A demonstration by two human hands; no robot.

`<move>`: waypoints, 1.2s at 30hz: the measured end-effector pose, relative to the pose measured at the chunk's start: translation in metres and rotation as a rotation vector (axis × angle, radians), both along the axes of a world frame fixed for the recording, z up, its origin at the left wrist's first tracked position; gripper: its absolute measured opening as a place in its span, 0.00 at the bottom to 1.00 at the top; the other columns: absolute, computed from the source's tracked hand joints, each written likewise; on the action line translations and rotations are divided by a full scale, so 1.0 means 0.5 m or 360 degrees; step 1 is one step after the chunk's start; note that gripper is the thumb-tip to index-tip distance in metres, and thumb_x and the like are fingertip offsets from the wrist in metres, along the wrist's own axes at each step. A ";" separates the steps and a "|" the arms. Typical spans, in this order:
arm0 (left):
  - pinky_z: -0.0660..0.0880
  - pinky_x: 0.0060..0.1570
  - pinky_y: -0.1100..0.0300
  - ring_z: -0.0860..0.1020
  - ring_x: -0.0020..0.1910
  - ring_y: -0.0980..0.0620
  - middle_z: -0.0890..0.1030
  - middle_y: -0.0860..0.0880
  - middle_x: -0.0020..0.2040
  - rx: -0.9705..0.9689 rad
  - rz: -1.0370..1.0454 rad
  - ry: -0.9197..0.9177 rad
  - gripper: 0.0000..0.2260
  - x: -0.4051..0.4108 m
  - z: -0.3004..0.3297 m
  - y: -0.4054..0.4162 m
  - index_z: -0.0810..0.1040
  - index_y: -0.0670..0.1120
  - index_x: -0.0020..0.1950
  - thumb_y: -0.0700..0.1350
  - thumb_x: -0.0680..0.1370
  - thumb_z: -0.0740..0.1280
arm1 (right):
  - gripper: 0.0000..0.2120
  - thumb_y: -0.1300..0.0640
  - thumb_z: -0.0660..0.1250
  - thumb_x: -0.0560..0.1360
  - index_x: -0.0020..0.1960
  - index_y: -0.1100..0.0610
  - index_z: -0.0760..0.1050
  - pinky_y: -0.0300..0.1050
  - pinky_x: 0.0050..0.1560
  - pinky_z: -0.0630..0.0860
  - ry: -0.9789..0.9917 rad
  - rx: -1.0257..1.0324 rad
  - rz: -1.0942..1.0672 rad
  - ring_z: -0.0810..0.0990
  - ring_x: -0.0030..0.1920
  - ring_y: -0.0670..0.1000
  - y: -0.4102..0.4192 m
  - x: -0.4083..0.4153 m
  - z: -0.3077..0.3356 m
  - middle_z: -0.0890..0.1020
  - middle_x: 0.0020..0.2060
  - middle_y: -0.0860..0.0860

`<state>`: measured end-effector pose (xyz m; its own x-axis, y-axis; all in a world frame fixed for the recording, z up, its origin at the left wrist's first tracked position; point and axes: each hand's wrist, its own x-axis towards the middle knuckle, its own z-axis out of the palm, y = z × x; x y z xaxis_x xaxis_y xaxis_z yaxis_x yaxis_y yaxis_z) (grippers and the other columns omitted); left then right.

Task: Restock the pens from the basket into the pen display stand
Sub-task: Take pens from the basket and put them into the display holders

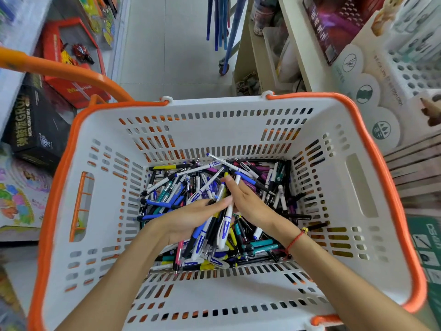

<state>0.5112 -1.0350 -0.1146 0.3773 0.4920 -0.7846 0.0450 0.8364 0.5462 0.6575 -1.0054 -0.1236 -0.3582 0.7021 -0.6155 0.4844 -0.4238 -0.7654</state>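
A white basket with an orange rim [358, 182] fills the view, and its floor is covered with a loose pile of pens [171, 187] in blue, white, black, teal and purple. Both my hands are down inside it. My left hand [188, 218] holds a bunch of pens [225, 225] that lie parallel and stick out above and below the hand. My right hand [250, 204] lies against the bunch's right side with straight fingers, its fingertips at the pens' upper ends. The white perforated pen display stand [405, 75] stands at the upper right, beyond the basket.
The basket's orange handle [71, 72] arcs up at the left. Boxed toys [35, 125] line the left shelf. Cream shelving [296, 56] with goods stands at the right, and blue metal legs [222, 25] on a castor stand on the tiled floor [171, 44] ahead.
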 end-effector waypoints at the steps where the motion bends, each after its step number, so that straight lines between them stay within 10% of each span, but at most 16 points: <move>1: 0.50 0.75 0.51 0.54 0.76 0.55 0.60 0.55 0.76 -0.0009 0.0002 -0.0013 0.32 0.001 0.005 -0.003 0.57 0.49 0.77 0.59 0.77 0.62 | 0.28 0.42 0.47 0.82 0.76 0.56 0.60 0.45 0.64 0.72 0.0012 0.0003 -0.0028 0.75 0.63 0.53 0.004 0.000 0.005 0.74 0.64 0.59; 4: 0.53 0.74 0.52 0.62 0.67 0.60 0.68 0.59 0.63 0.0015 0.0070 -0.0168 0.22 0.008 0.023 -0.004 0.67 0.54 0.68 0.57 0.76 0.67 | 0.24 0.43 0.51 0.82 0.70 0.56 0.69 0.40 0.32 0.72 -0.0005 0.0027 -0.0067 0.79 0.34 0.55 0.013 0.004 0.032 0.76 0.40 0.64; 9: 0.64 0.71 0.43 0.75 0.66 0.50 0.79 0.48 0.64 0.0181 -0.0088 -0.0200 0.42 0.026 0.084 0.021 0.66 0.47 0.73 0.63 0.66 0.76 | 0.29 0.45 0.51 0.83 0.64 0.72 0.68 0.36 0.31 0.70 0.0051 0.0043 -0.0200 0.69 0.22 0.45 0.021 0.043 0.104 0.70 0.23 0.49; 13: 0.67 0.70 0.48 0.74 0.67 0.48 0.80 0.49 0.61 0.0345 -0.0133 -0.0228 0.28 0.068 0.157 0.041 0.70 0.51 0.69 0.54 0.70 0.70 | 0.26 0.44 0.51 0.83 0.64 0.66 0.70 0.42 0.38 0.77 0.0110 0.0073 -0.0360 0.82 0.34 0.54 0.027 0.067 0.202 0.81 0.41 0.60; 16: 0.79 0.48 0.59 0.83 0.46 0.53 0.84 0.48 0.47 0.0415 -0.0176 -0.0282 0.15 0.095 0.196 0.057 0.76 0.44 0.64 0.46 0.79 0.65 | 0.23 0.42 0.51 0.82 0.70 0.55 0.65 0.38 0.35 0.80 0.0089 0.0030 -0.0659 0.82 0.47 0.56 0.028 0.094 0.259 0.75 0.63 0.55; 22: 0.80 0.36 0.59 0.81 0.33 0.51 0.81 0.46 0.37 0.0339 -0.0279 -0.0323 0.05 0.151 0.282 0.086 0.78 0.41 0.50 0.42 0.80 0.65 | 0.15 0.47 0.54 0.83 0.51 0.56 0.75 0.41 0.47 0.74 0.0133 -0.0015 -0.0954 0.79 0.37 0.47 -0.006 0.183 0.371 0.80 0.40 0.49; 28: 0.81 0.38 0.60 0.85 0.40 0.52 0.85 0.47 0.40 0.0363 -0.0472 -0.0408 0.07 0.244 0.357 0.097 0.79 0.44 0.54 0.38 0.80 0.62 | 0.10 0.52 0.68 0.78 0.51 0.58 0.82 0.45 0.50 0.77 0.0023 0.0307 -0.1103 0.82 0.43 0.50 -0.050 0.269 0.405 0.84 0.41 0.53; 36: 0.80 0.50 0.54 0.83 0.48 0.47 0.85 0.43 0.49 0.0480 -0.0493 -0.0361 0.10 0.384 0.393 0.110 0.80 0.44 0.60 0.41 0.79 0.66 | 0.06 0.59 0.64 0.80 0.49 0.61 0.78 0.33 0.27 0.72 -0.0085 0.0735 -0.1508 0.78 0.26 0.40 -0.076 0.371 0.452 0.83 0.37 0.53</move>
